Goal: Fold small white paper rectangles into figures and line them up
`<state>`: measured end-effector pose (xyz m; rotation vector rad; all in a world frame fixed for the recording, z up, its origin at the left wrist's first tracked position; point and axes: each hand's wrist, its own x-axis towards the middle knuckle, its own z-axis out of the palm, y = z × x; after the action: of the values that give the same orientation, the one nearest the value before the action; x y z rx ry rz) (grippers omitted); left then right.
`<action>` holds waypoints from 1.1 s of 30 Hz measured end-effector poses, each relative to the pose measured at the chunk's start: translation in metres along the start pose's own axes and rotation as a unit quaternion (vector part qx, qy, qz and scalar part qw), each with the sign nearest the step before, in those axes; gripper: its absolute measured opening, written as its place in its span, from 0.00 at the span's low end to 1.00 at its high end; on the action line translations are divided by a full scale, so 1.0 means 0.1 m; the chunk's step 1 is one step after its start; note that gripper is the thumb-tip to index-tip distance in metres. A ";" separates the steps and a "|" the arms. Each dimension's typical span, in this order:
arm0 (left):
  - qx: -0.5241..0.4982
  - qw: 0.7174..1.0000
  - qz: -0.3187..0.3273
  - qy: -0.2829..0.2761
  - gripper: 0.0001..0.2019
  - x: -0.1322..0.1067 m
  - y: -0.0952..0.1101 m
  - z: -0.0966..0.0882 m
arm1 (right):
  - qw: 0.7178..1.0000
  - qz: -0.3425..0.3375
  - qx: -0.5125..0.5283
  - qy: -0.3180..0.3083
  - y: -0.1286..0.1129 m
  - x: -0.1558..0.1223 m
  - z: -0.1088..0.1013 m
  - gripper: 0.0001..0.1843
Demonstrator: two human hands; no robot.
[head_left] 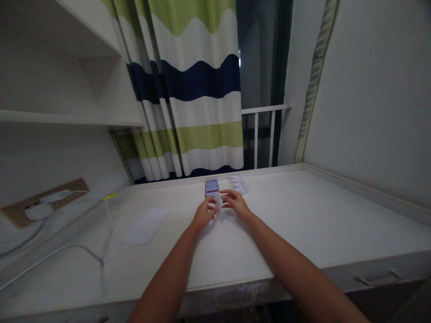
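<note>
A home room, perhaps a bedroom or dormitory. A white built-in bench [286,215] meets the wall in the far right corner, under a white shelf [60,67]. A green, navy and white striped curtain [198,89] hangs past the bench's far edge beside a white railing [266,108], and a socket panel [76,190] sits along the left side.

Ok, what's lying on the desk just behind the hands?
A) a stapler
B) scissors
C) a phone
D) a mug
C: a phone, screen lit, lies just beyond the white piece held between the left hand and right hand.
</note>
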<state>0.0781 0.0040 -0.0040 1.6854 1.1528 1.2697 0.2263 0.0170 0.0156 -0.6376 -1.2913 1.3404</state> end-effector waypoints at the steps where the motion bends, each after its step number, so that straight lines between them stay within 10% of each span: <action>1: -0.012 1.000 -0.005 -0.010 0.14 0.00 0.01 0.01 | 1.000 0.000 0.002 -0.003 0.00 0.00 0.00 0.17; 13: -0.075 0.995 -0.047 -0.042 0.21 0.01 0.06 0.03 | 1.000 0.010 -0.001 -0.017 0.05 0.02 0.01 0.16; 33: -0.043 0.995 0.014 0.094 0.12 0.04 0.11 -0.06 | 0.997 0.034 -0.045 -0.044 0.14 0.04 -0.04 0.14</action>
<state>0.0756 0.0043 0.0089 1.5504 1.1671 1.5002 0.2245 0.0245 0.0032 -0.6973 -1.4174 1.3851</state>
